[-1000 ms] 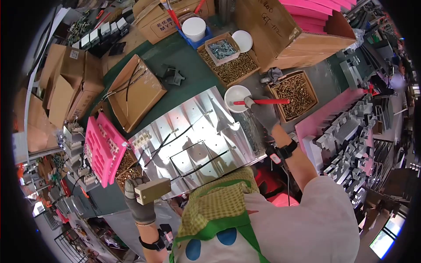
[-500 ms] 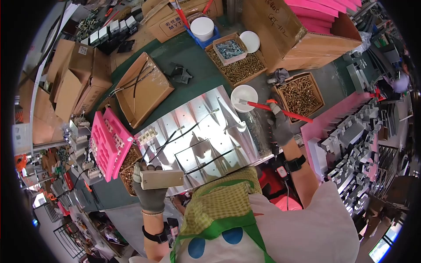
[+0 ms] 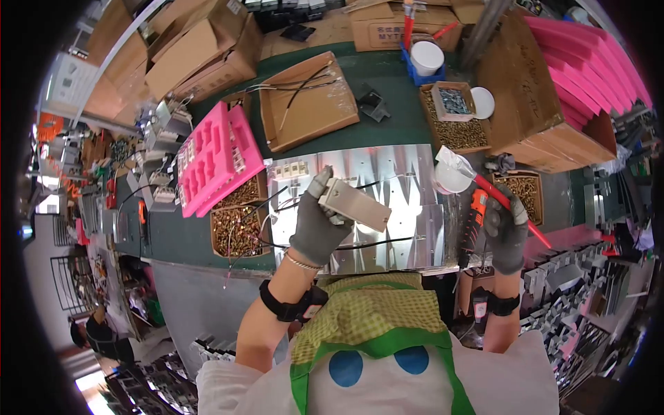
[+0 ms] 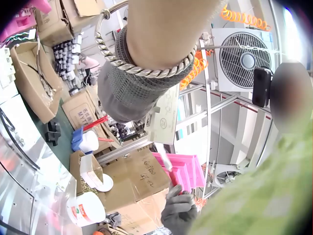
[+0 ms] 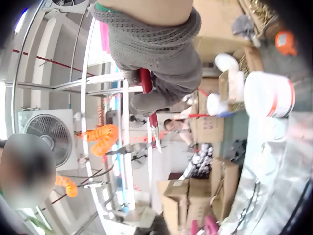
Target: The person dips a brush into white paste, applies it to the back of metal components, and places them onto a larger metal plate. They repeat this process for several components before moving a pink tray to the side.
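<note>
My gloved left hand (image 3: 315, 232) grips a beige rectangular metal box (image 3: 358, 206) over the shiny sheet-metal panel (image 3: 425, 252). A stamped mark shows on the box's face in the left wrist view. My gloved right hand (image 3: 507, 232) holds a red-handled brush (image 3: 501, 197) by its handle. The brush's pale tip points toward the left and overlaps the white tub (image 3: 451, 181) in the head view. In the right wrist view the fingers curl round the red handle (image 5: 146, 81). An orange-and-black power screwdriver (image 3: 473, 225) is just left of my right hand.
Pink foam trays (image 3: 221, 166) and boxes of brass screws (image 3: 238, 235) lie at the left. Behind the panel are a shallow cardboard tray (image 3: 308, 114) and a black bracket (image 3: 373, 105). A large carton (image 3: 529, 104) and another screw box (image 3: 527, 190) stand right.
My left hand has brought the box up and right, from the panel's lower-left corner to over the panel. The brush has drawn back from inside the tub. The head view has turned left.
</note>
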### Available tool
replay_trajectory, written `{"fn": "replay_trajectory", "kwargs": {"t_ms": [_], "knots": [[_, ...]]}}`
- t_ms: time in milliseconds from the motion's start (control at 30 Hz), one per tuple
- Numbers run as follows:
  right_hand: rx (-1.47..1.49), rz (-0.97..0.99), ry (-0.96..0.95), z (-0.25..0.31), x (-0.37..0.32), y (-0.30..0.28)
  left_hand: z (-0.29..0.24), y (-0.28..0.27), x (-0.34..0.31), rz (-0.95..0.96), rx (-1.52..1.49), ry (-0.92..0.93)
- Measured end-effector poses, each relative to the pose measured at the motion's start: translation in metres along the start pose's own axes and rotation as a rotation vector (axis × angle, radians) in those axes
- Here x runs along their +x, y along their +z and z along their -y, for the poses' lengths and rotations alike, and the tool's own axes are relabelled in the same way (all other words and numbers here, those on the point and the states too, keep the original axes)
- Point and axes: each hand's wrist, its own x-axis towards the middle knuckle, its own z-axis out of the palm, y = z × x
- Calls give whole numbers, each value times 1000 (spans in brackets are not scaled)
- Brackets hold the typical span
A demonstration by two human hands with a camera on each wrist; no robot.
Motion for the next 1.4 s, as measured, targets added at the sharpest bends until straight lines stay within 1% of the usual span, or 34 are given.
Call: {"fn": "replay_trajectory", "kwargs": {"t_ms": [33,67,100,133,200,233,267,333,400,433,567,633,667,733,800,833,933,967,1033,1067,1100,1133,1200,1233,1300,1400], "knots": [[-52,74,16,0,-3,23,-4,0,-1,23,-40,-40],[-103,147,28,-1,-5,44,-15,15,-10,12,-246,-155],[-147,150,54,-5,-6,63,-12,8,-9,-11,-106,-75],[-195,193,23,-12,-7,80,-20,7,-14,47,-279,-146],[-287,283,-41,-25,-7,111,-23,-8,-16,20,-282,-136],[-397,383,-59,-25,-7,126,-26,-15,-18,24,-328,-134],[-516,436,-104,-27,-7,138,-29,-22,-19,30,-374,-131],[-667,512,-84,-31,-6,152,-35,-32,-25,19,-410,-96],[-709,607,-91,-38,-1,167,-40,-39,-32,-12,-388,-37],[-729,652,-95,-41,1,174,-43,-46,-35,40,-436,-26],[-867,805,-197,-52,8,197,-54,-49,-49,-23,-426,62],[-922,863,-239,-55,9,204,-54,-64,-50,11,-444,65],[-960,882,-242,-56,10,206,-54,-71,-51,29,-453,66],[-1035,917,-250,-55,13,207,-56,-70,-53,-128,-208,219],[-1111,961,-244,-48,17,207,-65,-72,-57,-141,-496,122],[-1149,983,-241,-46,17,208,-69,-68,-61,-157,-530,135],[-1004,901,-274,-46,15,212,-71,-75,-62,-96,-540,148],[-964,849,-246,-48,9,217,-69,-77,-62,-67,-537,157],[-897,842,-219,-63,2,229,-65,-81,-61,-6,-529,174],[-861,839,-207,-68,3,231,-62,-82,-61,-37,-317,280],[-953,902,-185,-67,9,225,-58,-83,-62,-67,-104,385],[-953,919,-194,-69,10,226,-56,-83,-63,-98,110,486],[-956,953,-206,-73,10,228,-60,-79,-68,-78,147,521],[-973,949,-181,-71,11,227,-63,-76,-71,-66,164,540],[-1005,939,-135,-66,13,223,-68,-72,-74,-139,60,512],[-1023,962,-145,-61,15,216,-85,-77,-78,-80,-325,377]]}}
